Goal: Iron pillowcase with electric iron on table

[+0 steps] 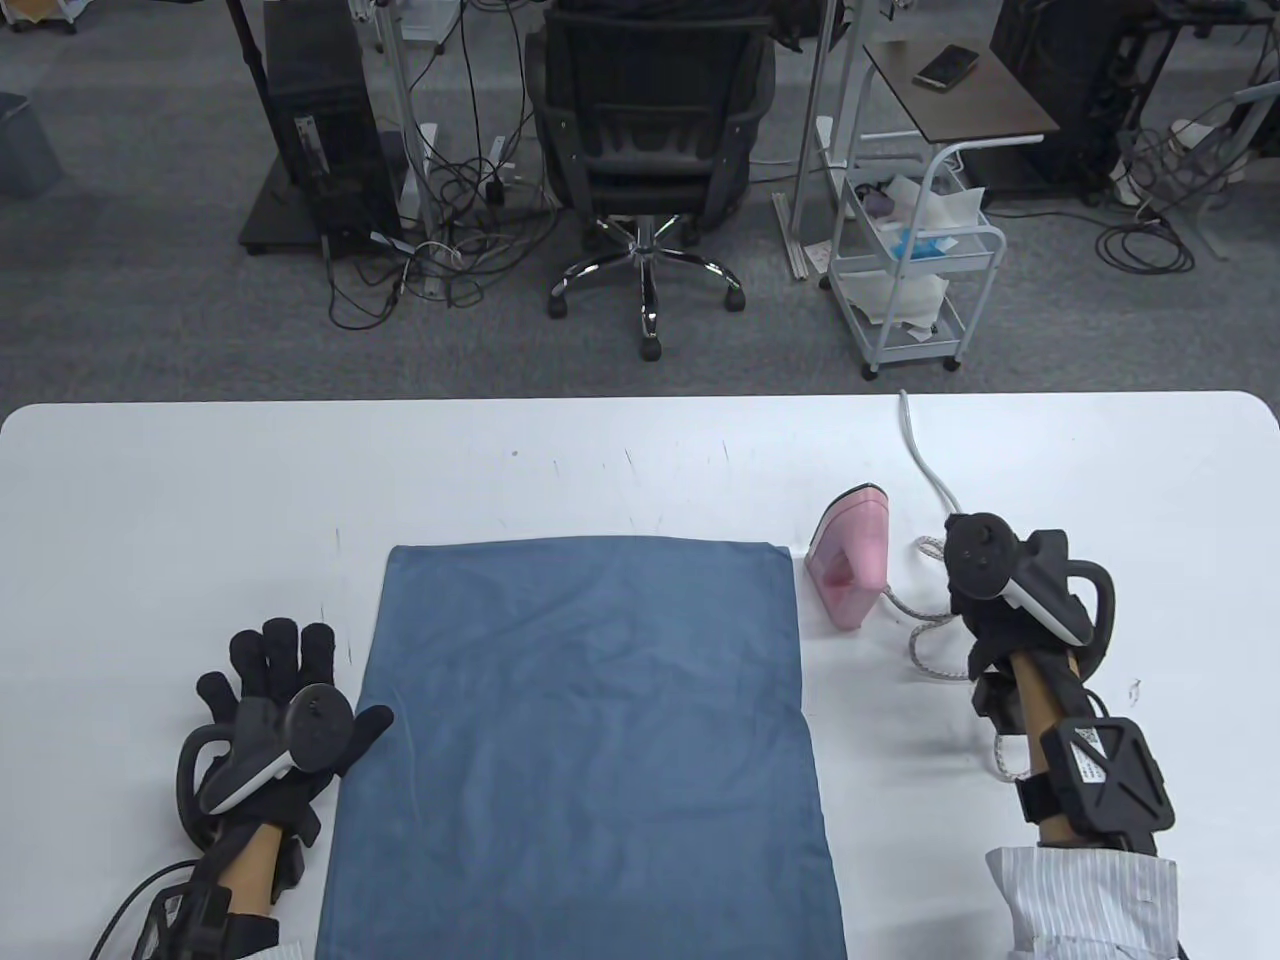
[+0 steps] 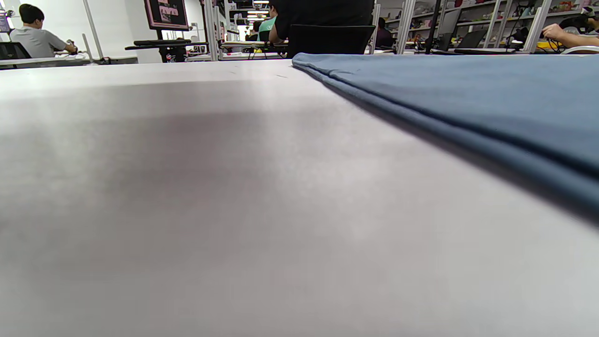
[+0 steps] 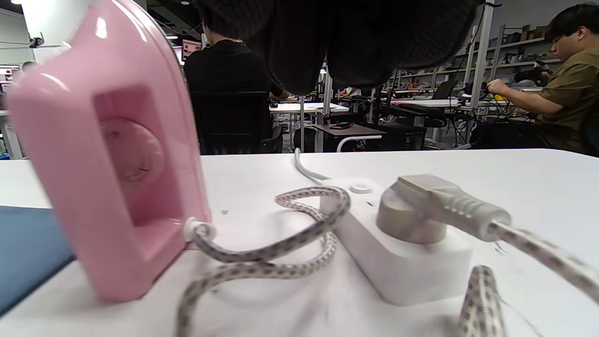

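A blue pillowcase [image 1: 590, 740] lies flat in the middle of the white table [image 1: 200, 500]; it also shows in the left wrist view [image 2: 468, 103]. A pink electric iron [image 1: 850, 570] stands upright on its heel just off the pillowcase's far right corner. My left hand [image 1: 325, 680] rests flat on the table with fingers spread, beside the pillowcase's left edge. My right hand [image 1: 975, 590] hovers right of the iron, over the cord. In the right wrist view its fingers [image 3: 299, 51] hang above the power strip [image 3: 402, 252], holding nothing, with the iron [image 3: 112, 164] close on the left.
The iron's braided cord [image 3: 281, 234] loops on the table to a plug [image 3: 435, 206] seated in the white power strip. A white cable [image 1: 925, 460] runs off the far edge. An office chair [image 1: 650, 150] and a cart [image 1: 920, 260] stand beyond the table.
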